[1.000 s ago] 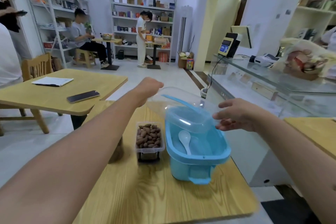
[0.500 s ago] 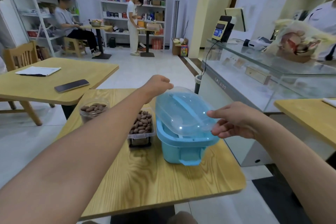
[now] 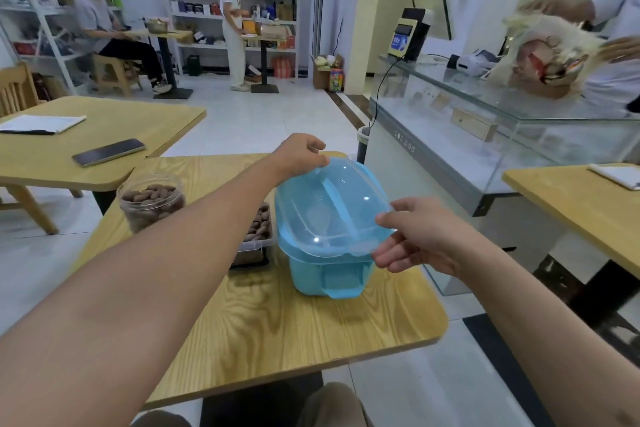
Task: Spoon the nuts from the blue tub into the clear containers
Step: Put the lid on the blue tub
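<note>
On the far-left table a phone (image 3: pixel 108 151) lies near a paper pad (image 3: pixel 41 124). On your wooden table (image 3: pixel 277 329), far left, stands a round clear jar (image 3: pixel 151 199) w/ brown nuts inside. Next, a rectangular clear container (image 3: pixel 258 229) of nuts, partly hidden behind your left forearm, just beside the blue tub (image 3: pixel 325 274). Your left hand (image 3: pixel 301 154) has its fingers curled over the far edge of the translucent blue lid (image 3: pixel 332 211). The lid sits atop the tub. Your right hand (image 3: pixel 420 236) pinches the lid's near-right corner, thumb on top, fingers under. Right of that, a glass counter (image 3: pixel 485 135).
</note>
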